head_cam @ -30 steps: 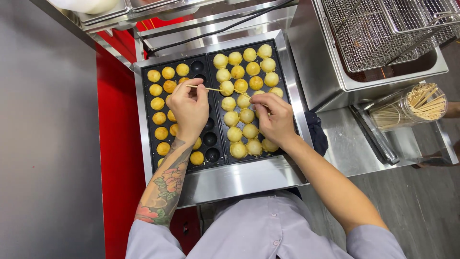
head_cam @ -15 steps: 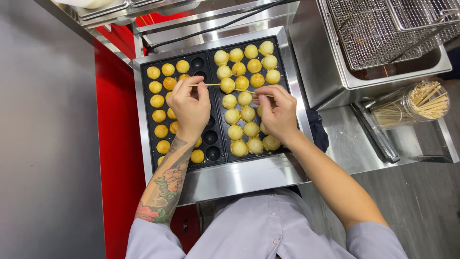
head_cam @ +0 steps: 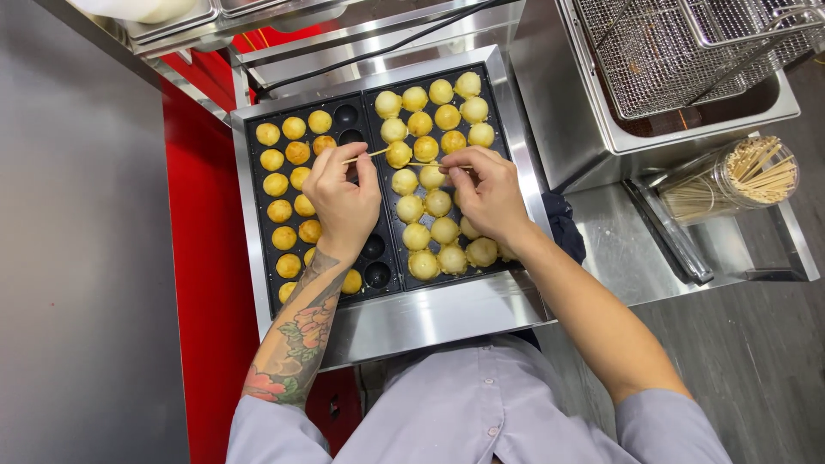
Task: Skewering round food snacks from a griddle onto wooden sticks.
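A black griddle pan [head_cam: 371, 258] with round wells holds several golden dough balls in two halves. My left hand [head_cam: 344, 202] grips a thin wooden skewer [head_cam: 368, 155] whose tip points at a ball [head_cam: 398, 155] in the right half. My right hand [head_cam: 490, 196] pinches a second skewer [head_cam: 427, 164] that reaches the same ball from the other side. Several wells near the pan's middle column stand empty and dark. The left half's balls look browner than the pale ones on the right.
A steel frame [head_cam: 430, 314] surrounds the pan. A deep fryer with wire baskets [head_cam: 679, 51] sits at the upper right. A clear jar of wooden skewers [head_cam: 730, 180] lies on its side on the steel counter. A red panel [head_cam: 202, 258] runs along the left.
Both hands have shifted slightly toward the far side of the pan, and the two skewer tips have come together on one ball near the middle.
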